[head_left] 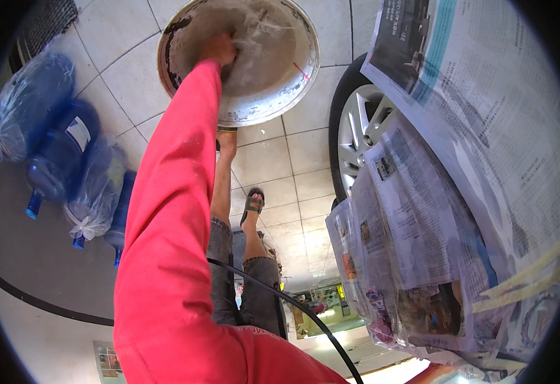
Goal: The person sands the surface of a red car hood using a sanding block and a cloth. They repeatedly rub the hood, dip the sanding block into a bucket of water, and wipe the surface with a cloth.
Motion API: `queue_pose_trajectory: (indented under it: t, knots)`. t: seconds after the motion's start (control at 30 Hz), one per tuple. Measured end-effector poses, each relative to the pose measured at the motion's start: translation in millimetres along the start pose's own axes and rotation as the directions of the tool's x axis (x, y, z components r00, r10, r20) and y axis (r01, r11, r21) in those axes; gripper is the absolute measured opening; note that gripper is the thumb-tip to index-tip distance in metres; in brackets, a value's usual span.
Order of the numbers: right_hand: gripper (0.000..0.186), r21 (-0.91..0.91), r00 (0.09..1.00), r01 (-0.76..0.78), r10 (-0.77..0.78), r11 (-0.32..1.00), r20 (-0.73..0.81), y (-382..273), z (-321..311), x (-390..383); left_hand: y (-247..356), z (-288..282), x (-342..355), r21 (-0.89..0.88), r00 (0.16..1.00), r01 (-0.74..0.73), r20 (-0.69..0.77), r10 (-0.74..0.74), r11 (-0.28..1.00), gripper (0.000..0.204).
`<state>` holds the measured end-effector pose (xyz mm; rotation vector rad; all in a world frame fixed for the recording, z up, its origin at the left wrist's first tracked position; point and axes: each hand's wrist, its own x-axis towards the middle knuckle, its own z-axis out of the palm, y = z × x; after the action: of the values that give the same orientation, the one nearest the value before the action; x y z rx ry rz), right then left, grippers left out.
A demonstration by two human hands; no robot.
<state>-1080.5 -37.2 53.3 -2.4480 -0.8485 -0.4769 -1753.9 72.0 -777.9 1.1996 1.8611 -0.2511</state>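
Note:
My left hand (pixel 219 48) is down inside a round, worn bucket (pixel 290 96) of cloudy, grey-brown water, at the top of the view. Its fingers are partly hidden over a dark patch, so I cannot tell what, if anything, they grip. My red sleeve (pixel 165 211) runs up to it from below. A thin red streak shows on the bucket's inner right side. My right hand is out of view; a bit of red sleeve shows at the bottom right. A black hose (pixel 293 301) crosses my legs.
At right, a car wheel (pixel 353 131) stands beside newspaper sheets (pixel 433 211) with tape strips. At left, several blue water bottles (pixel 59 150), some bagged, lie on a dark grey surface (pixel 49 256). My sandaled foot (pixel 252 203) is on the tiled floor (pixel 305 147).

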Motion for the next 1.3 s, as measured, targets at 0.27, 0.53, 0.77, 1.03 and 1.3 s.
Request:
queue_pose_trajectory:
  t: [0.27, 0.53, 0.77, 1.03, 1.3]
  knots:
    - [0.053, -0.058, 0.999, -0.034, 0.034, 0.998, -0.012, -7, -1, 3, -1, 10, -3, 0.060, 0.998, 0.004, 0.062, -0.008, 0.998, 0.045]
    - [0.053, -0.099, 0.999, -0.036, 0.035, 0.994, -0.016, -6, 11, 1, -13, 66, 86, 0.308, 0.960, -0.078, 0.279, -0.011, 0.948, 0.052]
    - [0.054, -0.110, 0.996, -0.085, 0.082, 0.990, -0.032, 6, 0, -10, -15, 74, 59, 0.319, 0.952, -0.172, 0.297, 0.074, 0.932, 0.053]
    - [0.054, -0.074, 0.993, -0.120, 0.118, 0.990, -0.022, 22, -4, -8, -16, 55, 21, 0.216, 0.784, -0.372, 0.593, 0.182, 0.903, 0.056]
    - [0.054, -0.104, 0.986, -0.164, 0.164, 0.981, -0.014, 31, -20, -7, 9, -79, -38, -0.583, 0.542, 0.549, 0.794, 0.275, 0.599, 0.066]
